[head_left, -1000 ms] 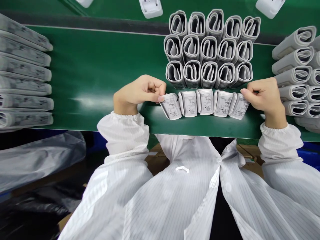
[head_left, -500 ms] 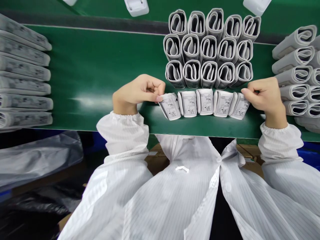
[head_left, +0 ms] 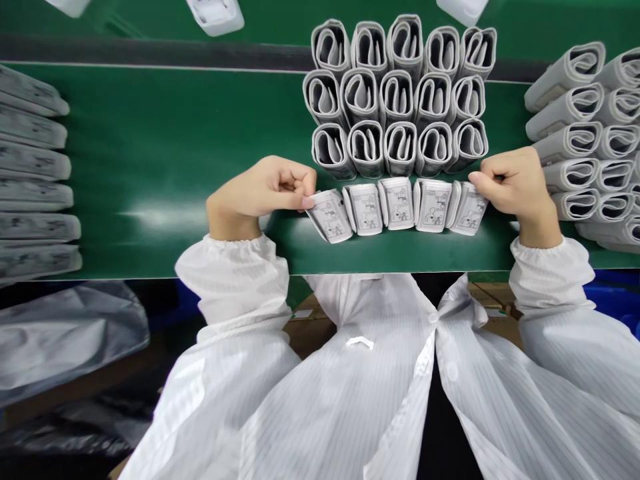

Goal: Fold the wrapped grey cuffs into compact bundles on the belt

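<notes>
Head view: row of 5 folded white cuffs [head_left: 395, 208] on green conveyor belt [head_left: 150, 147], printed diagrams facing up. Left hand [head_left: 263, 197] closed, pinching left end cuff [head_left: 327, 215] of row. Right hand [head_left: 515, 187] closed, pinching right end cuff [head_left: 467, 208] of row. Just beyond row, block of 15 rolled cuffs [head_left: 397, 100], 3 rows of 5. Well left of row, stack of flat cuffs [head_left: 33, 173]. Well right of row, pile of rolled cuffs [head_left: 570, 140]. Just nearer than row, white striped sleeves [head_left: 235, 280].

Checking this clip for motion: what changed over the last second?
The whole view slid left; the left hand and right hand still pinch the ends of the row of five folded white printed bands, and the rolled grey bundles kept their places.
</notes>
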### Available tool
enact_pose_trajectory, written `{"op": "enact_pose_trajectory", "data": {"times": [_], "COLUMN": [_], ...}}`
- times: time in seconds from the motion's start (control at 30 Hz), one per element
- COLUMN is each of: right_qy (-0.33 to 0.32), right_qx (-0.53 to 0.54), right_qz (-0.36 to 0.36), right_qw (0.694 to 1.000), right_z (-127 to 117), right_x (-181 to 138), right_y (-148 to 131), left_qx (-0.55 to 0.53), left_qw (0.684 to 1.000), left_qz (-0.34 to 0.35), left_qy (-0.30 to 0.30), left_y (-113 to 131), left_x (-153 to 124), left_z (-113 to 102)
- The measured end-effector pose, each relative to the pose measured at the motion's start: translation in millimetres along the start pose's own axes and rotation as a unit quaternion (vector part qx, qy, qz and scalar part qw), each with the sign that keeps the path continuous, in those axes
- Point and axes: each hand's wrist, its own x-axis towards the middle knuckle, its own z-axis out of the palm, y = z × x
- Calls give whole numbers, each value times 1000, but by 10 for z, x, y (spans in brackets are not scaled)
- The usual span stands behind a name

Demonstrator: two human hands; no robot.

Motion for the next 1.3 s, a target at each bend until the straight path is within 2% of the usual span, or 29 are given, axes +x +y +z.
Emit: {"op": "enact_pose_trajectory", "data": {"times": [0.13, 0.43, 0.97, 1.3], "right_qy": [-3, -16, -10, -10], "right_qx": [-1, 2, -20, -23], "right_qz": [1, 22, 11, 30], "right_qw": [1000, 1000, 1000, 999], "right_z": [-5, 2, 24, 26], "right_x": [3, 1, -17, -25], "right_y": [-17, -32, -18, -20], "left_qx": [14, 21, 40, 43], "left_qw": [1000, 999, 999, 999], "left_qz": [-21, -28, -27, -23], "left_qy": [3, -4, -1, -2], "left_y": [-23, -78, -117, -51], "left_x": [1, -3, -12, 0], "left_z": [0, -30, -56, -34]}}
